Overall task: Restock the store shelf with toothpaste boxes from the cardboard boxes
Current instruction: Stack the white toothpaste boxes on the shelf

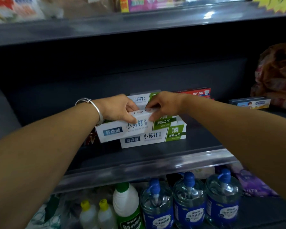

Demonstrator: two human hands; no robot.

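Observation:
A white and green toothpaste box [122, 129] lies tilted on top of a matching box [153, 138] on the dark middle shelf [155, 156]. My left hand [119, 108], with a silver bangle at the wrist, grips the top box from above, thumb on its front face. My right hand [163, 104] pinches the same box's upper edge just to the right. A further white and green box [140, 98] stands behind the hands, partly hidden. Red toothpaste boxes [196, 92] lie at the back right.
A blue and white box [249, 103] sits right on the shelf, beside a bagged orange pack [277, 76]. Below stand blue-capped water jugs [190, 204], a white and green bottle [127, 207] and small yellow-capped bottles [96, 214]. Blurred goods fill the upper shelf [139, 27].

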